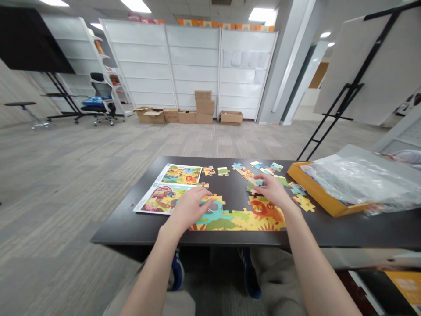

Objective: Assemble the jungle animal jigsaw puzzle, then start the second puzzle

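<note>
A partly joined jigsaw puzzle (240, 220) with lions, a green tree and yellow ground lies along the table's near edge. My left hand (192, 204) rests over its left end, fingers stretched out and thumb apart, holding nothing I can see. Beyond the right part of the puzzle, my right hand (272, 189) has its thumb and fingertips at a green and blue puzzle piece (252, 182), apparently gripping it; the fingers partly cover it. A single green piece (223, 171) lies farther back, and several loose pieces (303, 202) are right of my right hand.
A picture sheet (154, 198) lies left of the puzzle on the black table (131, 228). At the right stands a yellow box (332, 210) with clear plastic wrapping (358, 175) on it. An easel board (371, 66) and cardboard boxes (204, 106) stand beyond the table.
</note>
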`<control>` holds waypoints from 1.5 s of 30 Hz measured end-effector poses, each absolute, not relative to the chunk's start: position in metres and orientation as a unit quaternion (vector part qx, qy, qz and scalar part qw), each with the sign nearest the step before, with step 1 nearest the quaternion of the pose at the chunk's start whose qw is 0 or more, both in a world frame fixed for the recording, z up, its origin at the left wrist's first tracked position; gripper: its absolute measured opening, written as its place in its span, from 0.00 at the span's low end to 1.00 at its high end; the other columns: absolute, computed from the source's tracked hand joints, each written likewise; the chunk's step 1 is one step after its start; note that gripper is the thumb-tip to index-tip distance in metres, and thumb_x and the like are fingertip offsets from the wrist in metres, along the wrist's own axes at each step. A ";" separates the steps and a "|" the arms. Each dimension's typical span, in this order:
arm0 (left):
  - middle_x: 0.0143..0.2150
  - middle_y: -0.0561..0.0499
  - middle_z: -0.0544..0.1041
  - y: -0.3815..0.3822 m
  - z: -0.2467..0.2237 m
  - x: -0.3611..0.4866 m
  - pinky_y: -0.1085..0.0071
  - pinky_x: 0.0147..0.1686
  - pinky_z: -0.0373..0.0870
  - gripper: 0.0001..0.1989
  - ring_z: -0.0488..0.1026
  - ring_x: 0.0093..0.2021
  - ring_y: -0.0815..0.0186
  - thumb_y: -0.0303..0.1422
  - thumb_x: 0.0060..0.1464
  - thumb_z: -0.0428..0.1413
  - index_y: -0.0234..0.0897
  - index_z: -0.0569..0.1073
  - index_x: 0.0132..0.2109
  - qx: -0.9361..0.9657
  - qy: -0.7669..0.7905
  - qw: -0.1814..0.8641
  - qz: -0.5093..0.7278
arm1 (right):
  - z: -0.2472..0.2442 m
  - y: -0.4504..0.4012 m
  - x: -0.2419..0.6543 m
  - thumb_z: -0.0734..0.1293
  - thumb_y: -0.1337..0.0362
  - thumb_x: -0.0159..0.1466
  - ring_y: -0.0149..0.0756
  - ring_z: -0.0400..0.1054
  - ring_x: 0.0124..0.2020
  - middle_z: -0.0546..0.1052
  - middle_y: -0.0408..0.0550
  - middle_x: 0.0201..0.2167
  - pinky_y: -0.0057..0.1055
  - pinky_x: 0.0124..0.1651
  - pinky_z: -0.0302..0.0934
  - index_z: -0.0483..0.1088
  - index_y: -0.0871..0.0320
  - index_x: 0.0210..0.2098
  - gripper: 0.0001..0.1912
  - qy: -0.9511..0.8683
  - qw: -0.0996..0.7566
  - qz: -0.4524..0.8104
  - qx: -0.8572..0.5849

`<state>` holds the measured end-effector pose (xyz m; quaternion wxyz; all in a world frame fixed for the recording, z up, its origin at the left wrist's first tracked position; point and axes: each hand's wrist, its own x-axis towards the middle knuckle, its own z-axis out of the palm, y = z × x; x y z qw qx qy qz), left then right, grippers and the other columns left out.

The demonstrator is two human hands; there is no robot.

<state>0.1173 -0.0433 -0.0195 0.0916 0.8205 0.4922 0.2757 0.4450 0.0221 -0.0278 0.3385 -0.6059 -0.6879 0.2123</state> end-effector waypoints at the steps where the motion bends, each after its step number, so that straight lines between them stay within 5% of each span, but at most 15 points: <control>1: 0.47 0.45 0.81 -0.039 -0.020 0.107 0.59 0.53 0.71 0.08 0.76 0.51 0.56 0.35 0.65 0.55 0.38 0.78 0.44 0.805 0.517 0.076 0.281 | -0.026 0.021 0.445 0.70 0.62 0.57 0.40 0.75 0.39 0.79 0.52 0.48 0.40 0.47 0.71 0.74 0.56 0.45 0.16 -0.681 0.358 0.225 -0.597; 7: 0.45 0.44 0.81 -0.026 -0.023 0.084 0.60 0.51 0.73 0.08 0.77 0.50 0.56 0.33 0.63 0.55 0.39 0.78 0.44 0.791 0.567 0.020 0.228 | -0.014 0.023 0.436 0.70 0.56 0.59 0.42 0.77 0.40 0.81 0.54 0.45 0.40 0.46 0.72 0.75 0.58 0.43 0.15 -0.670 0.416 0.255 -0.560; 18: 0.51 0.43 0.80 -0.020 -0.019 0.091 0.59 0.58 0.69 0.12 0.75 0.54 0.53 0.35 0.61 0.57 0.37 0.80 0.48 0.799 0.569 0.105 0.167 | -0.005 0.083 0.388 0.70 0.69 0.53 0.36 0.74 0.31 0.80 0.46 0.30 0.28 0.35 0.66 0.74 0.58 0.32 0.06 -0.777 0.153 0.277 -0.544; 24: 0.54 0.44 0.79 -0.023 -0.017 0.087 0.59 0.60 0.68 0.12 0.74 0.56 0.53 0.36 0.62 0.57 0.39 0.80 0.49 0.799 0.562 0.129 0.171 | -0.010 0.080 0.385 0.69 0.68 0.55 0.36 0.73 0.30 0.80 0.47 0.28 0.29 0.34 0.64 0.75 0.57 0.30 0.03 -0.790 0.121 0.243 -0.549; 29: 0.54 0.44 0.79 -0.023 -0.016 0.087 0.60 0.60 0.68 0.12 0.74 0.56 0.53 0.35 0.62 0.57 0.37 0.80 0.48 0.798 0.566 0.129 0.161 | -0.006 0.075 0.387 0.68 0.61 0.59 0.38 0.73 0.34 0.80 0.48 0.32 0.32 0.39 0.64 0.76 0.57 0.34 0.07 -0.798 0.156 0.199 -0.547; 34: 0.54 0.44 0.80 -0.023 -0.019 0.087 0.60 0.60 0.68 0.12 0.74 0.56 0.53 0.35 0.62 0.57 0.37 0.80 0.49 0.800 0.562 0.124 0.166 | 0.002 0.070 0.391 0.78 0.58 0.49 0.43 0.73 0.43 0.80 0.51 0.42 0.31 0.43 0.65 0.77 0.57 0.43 0.23 -0.802 0.086 0.247 -0.537; 41: 0.57 0.42 0.78 -0.028 -0.022 0.089 0.56 0.62 0.66 0.15 0.72 0.59 0.51 0.36 0.62 0.57 0.35 0.78 0.53 0.803 0.565 0.106 0.155 | 0.000 0.072 0.392 0.75 0.60 0.53 0.43 0.73 0.44 0.79 0.51 0.42 0.33 0.46 0.66 0.77 0.58 0.46 0.21 -0.788 0.083 0.256 -0.553; 45: 0.58 0.40 0.78 -0.029 -0.021 0.089 0.56 0.62 0.66 0.15 0.72 0.60 0.50 0.36 0.62 0.57 0.34 0.78 0.52 0.805 0.563 0.105 0.154 | 0.004 0.068 0.392 0.78 0.56 0.51 0.46 0.72 0.49 0.79 0.52 0.48 0.35 0.51 0.66 0.77 0.57 0.51 0.29 -0.798 0.071 0.270 -0.534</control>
